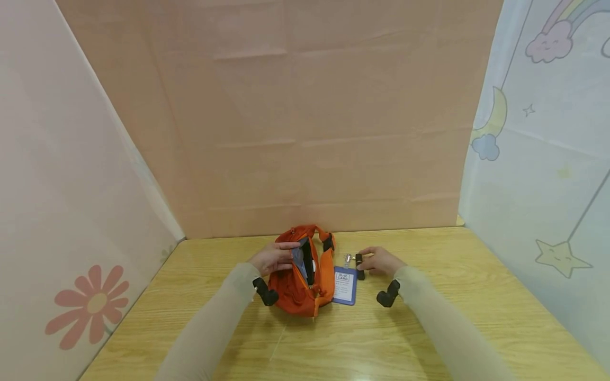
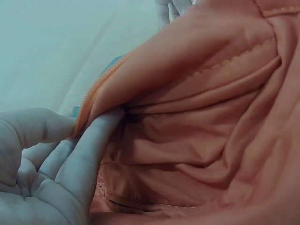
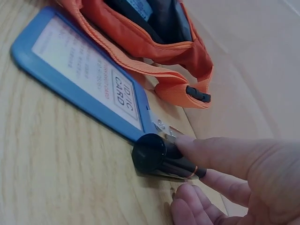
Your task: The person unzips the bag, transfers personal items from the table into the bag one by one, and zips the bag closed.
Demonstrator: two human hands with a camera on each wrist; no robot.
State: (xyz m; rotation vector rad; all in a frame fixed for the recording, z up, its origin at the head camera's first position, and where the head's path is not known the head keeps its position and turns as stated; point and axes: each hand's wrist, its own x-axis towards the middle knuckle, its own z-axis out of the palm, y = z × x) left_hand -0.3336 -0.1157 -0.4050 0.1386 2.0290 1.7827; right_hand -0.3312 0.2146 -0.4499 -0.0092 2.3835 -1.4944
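Note:
An orange-red waist bag (image 1: 294, 296) lies on the table with its zipped mouth open, showing a dark grey lining. My left hand (image 1: 274, 258) pinches the zipped edge (image 2: 89, 101), thumb on one side and fingers on the other. To the right of the bag lies a blue ID card holder (image 3: 82, 101) with a clip, the bag's strap (image 3: 126, 61) running along it. Beside the clip, my right hand (image 1: 378, 261) holds a small black tube (image 3: 150, 153) between thumb and fingers, close to the tabletop. Its exact kind is unclear.
A black buckle (image 1: 329, 243) sits on the bag's strap. The wooden table (image 1: 200, 296) meets a plain tan back panel (image 1: 305, 132), with printed cloth walls (image 1: 524, 174) on either side. A black camera mount is worn on each wrist.

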